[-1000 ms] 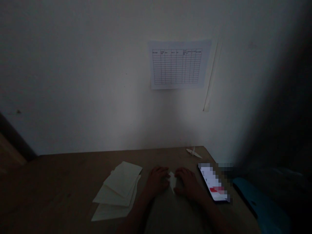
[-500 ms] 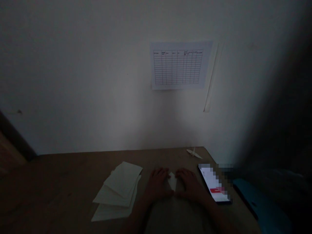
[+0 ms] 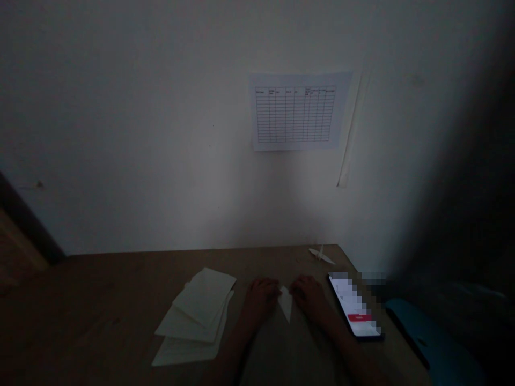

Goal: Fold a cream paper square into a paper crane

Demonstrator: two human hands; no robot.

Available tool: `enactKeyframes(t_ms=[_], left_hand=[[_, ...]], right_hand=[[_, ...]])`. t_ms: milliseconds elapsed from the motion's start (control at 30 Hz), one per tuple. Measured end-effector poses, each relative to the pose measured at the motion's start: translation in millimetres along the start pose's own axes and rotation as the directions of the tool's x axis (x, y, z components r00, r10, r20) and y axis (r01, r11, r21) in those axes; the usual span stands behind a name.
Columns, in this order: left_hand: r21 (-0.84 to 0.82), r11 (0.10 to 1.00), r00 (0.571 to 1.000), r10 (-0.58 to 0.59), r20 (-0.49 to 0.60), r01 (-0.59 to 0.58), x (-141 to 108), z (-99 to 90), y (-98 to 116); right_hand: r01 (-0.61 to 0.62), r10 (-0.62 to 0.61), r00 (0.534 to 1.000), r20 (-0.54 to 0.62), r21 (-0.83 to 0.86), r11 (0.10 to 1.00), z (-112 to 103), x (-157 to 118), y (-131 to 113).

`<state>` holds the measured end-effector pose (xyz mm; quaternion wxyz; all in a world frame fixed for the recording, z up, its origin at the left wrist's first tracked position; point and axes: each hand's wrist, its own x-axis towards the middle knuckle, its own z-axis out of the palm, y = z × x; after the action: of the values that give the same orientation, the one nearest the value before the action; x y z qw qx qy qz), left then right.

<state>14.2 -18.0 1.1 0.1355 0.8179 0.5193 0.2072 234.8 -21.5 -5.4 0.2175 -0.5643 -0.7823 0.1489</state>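
A small piece of folded white paper (image 3: 286, 304), kite-shaped with its long point toward me, lies on the table between my two hands. My left hand (image 3: 260, 296) is closed at its upper left edge, fingers curled and the tips touching the paper. On the opposite side, my right hand (image 3: 309, 295) is closed at the upper right corner, its fingers also curled in. The dim light hides exactly how the fingertips pinch the paper. To the left lies a loose stack of white paper sheets (image 3: 201, 305).
A folded paper crane (image 3: 321, 256) sits near the table's back right corner. A lit smartphone (image 3: 354, 308) lies right of my right hand. Beyond the table's right edge is a blue object (image 3: 434, 338). A printed table sheet (image 3: 295, 112) hangs on the wall behind.
My thumbs have drawn away from the paper's lower point, which now shows uncovered. Both hands have curled in more at the top corners. The view has shifted slightly.
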Motion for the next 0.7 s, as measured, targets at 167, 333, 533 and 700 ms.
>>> enactKeyframes(t_ms=[167, 333, 533, 700], left_hand=[[-0.013, 1.000, 1.000, -0.023, -0.009, 0.023, 2, -0.4, 1], [-0.053, 0.998, 0.999, -0.041, -0.006, 0.041, 1, -2.1, 0], [-0.062, 0.997, 0.999, -0.041, 0.021, 0.043, -6, -5.5, 3], [-0.029, 0.999, 0.998, -0.016, 0.058, 0.018, -9, -7.5, 8]], right_hand=[[0.000, 0.000, 0.999, -0.034, -0.014, 1.000, 2, -2, -4], [0.019, -0.018, 1.000, -0.017, 0.042, 0.999, -1, -5, -4], [0.021, -0.025, 0.998, 0.056, 0.063, 0.998, -5, -11, -2], [0.041, -0.047, 0.996, 0.070, 0.073, 0.996, -5, -17, -2]])
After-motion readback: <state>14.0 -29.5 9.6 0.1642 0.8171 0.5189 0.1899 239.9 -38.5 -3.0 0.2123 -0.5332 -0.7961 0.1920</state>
